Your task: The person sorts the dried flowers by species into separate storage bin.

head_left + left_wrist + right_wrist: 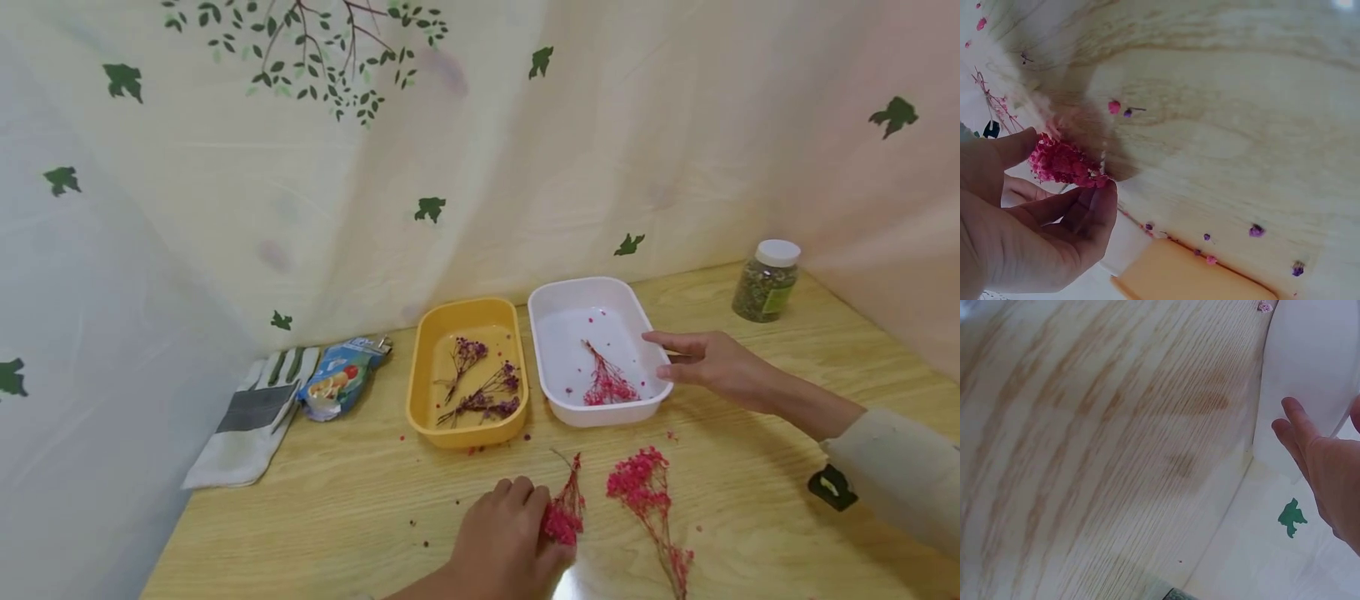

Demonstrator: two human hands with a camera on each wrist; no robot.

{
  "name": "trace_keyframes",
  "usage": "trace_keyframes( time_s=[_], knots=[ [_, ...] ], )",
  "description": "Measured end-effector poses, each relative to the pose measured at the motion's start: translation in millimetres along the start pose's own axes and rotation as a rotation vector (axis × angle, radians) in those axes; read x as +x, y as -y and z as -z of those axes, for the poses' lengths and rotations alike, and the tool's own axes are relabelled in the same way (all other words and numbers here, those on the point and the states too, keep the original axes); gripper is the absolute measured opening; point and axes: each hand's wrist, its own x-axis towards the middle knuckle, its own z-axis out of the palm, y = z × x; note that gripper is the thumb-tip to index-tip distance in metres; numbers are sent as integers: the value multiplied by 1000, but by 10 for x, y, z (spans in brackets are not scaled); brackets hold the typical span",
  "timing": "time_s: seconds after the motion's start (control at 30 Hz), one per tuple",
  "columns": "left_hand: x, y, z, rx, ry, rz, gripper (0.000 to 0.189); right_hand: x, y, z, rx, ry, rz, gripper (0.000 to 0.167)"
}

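Note:
My left hand [504,533] pinches a sprig of pink dried flowers [564,515] above the table, its thin stems pointing away from me. In the left wrist view, thumb and fingertips meet around the pink flower heads [1063,164]. At the right side of a white plastic basin [551,296], my right hand [716,367] holds the rim. Its fingers lie along the outer wall [1307,369] in the right wrist view, with the thumb over the edge. Inside the basin is another pink sprig [609,385]. A longer pink sprig [645,492] lies on the table between the hands.
Left of the white basin stands a yellow basin [415,375] with purple dried sprigs [480,400]. Farther left are a blue pouch [341,379] and white-and-grey gloves [251,421]. A white-lidded jar [765,283] stands at the back right. Loose blossoms dot the table [322,517].

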Motion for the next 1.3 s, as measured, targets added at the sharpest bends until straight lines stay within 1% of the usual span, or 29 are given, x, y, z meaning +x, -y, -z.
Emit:
trace_keyframes(
  time_s=[0.07, 0.13, 0.23, 0.33, 0.67, 0.93, 1.07, 1.3],
  knots=[
    [15, 12, -23, -18, -16, -9, 44, -2, 1, 4, 0, 0, 4, 62],
    [34, 23, -30, -41, -18, -6, 36, -2, 3, 6, -1, 0, 5, 61],
    [60, 41, -31, -76, -5, -2, 27, 4, 2, 1, 10, 3, 8, 61],
    [73, 51, -37, -91, -17, -9, 22, 3, 3, -1, 19, 0, 7, 62],
    [75, 50, -42, -103, -13, -10, 21, -3, 14, 2, -4, 1, 6, 63],
    [55, 17, -40, -135, -56, -57, 20, -3, 3, -4, -3, 1, 4, 63],
    [59, 6, -22, -172, -48, -58, 21, 0, 1, -3, -2, 0, 2, 63],
    [70, -19, 52, -174, -70, -95, 24, 3, 5, -4, 4, 0, -1, 63]
  ],
)
